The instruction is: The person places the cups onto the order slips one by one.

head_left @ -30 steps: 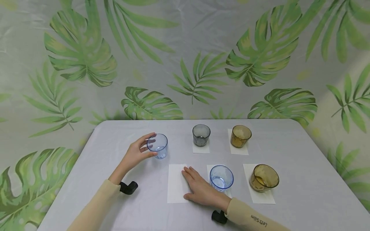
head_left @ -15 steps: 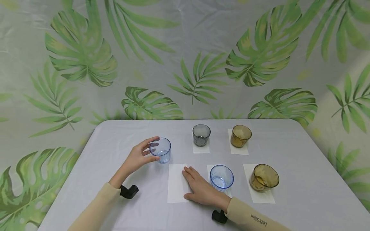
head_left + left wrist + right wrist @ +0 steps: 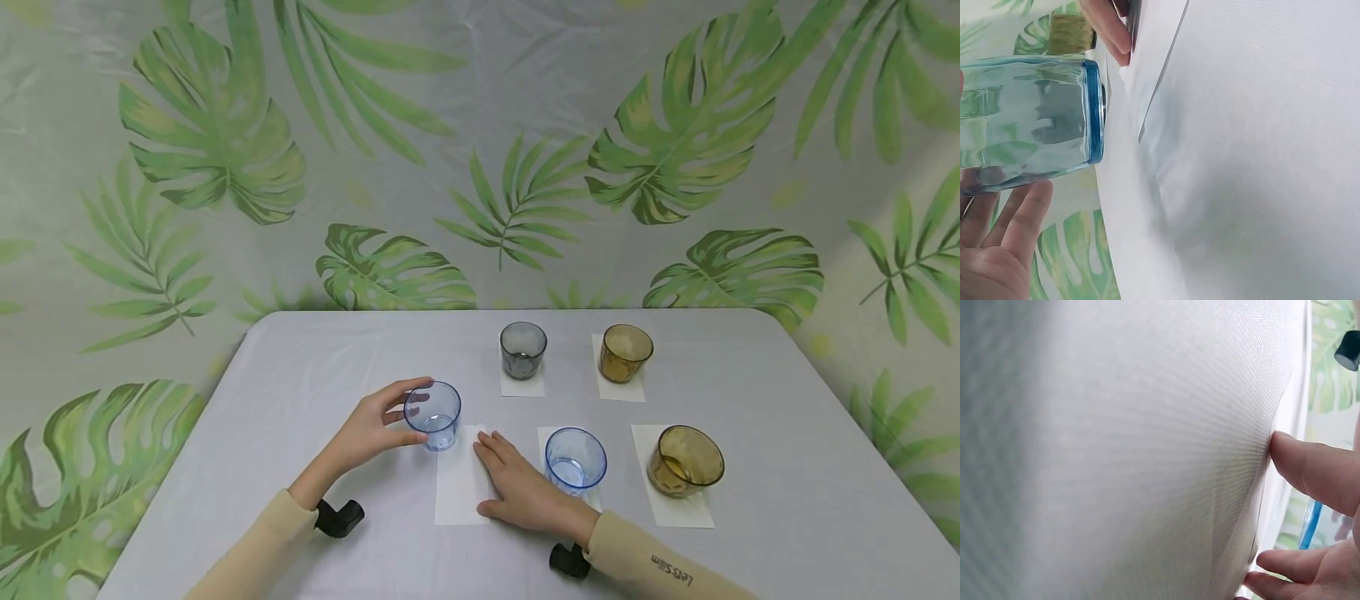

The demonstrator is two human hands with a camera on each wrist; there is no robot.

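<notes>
My left hand (image 3: 371, 429) holds a light blue glass (image 3: 435, 421) by its side, thumb in front and fingers behind. The glass hangs over the far left corner of a white paper sheet (image 3: 454, 496); in the left wrist view the blue glass (image 3: 1029, 119) has its base off the tablecloth. My right hand (image 3: 525, 493) rests on the right part of that sheet with straight fingers. In the right wrist view, the thumb (image 3: 1316, 472) touches the paper's edge. Close behind the right hand stands a second blue glass (image 3: 576, 458), on another sheet.
A grey glass (image 3: 522, 350) and an amber glass (image 3: 626, 354) stand on papers at the back. A wider amber glass (image 3: 686, 462) stands on paper at the right. White cloth (image 3: 795, 467) covers the table; a leaf-patterned curtain (image 3: 517, 108) hangs behind.
The left hand has carried the blue glass toward the person and to the right, from beyond the sheet to over its far left corner. The right hand has stayed in place.
</notes>
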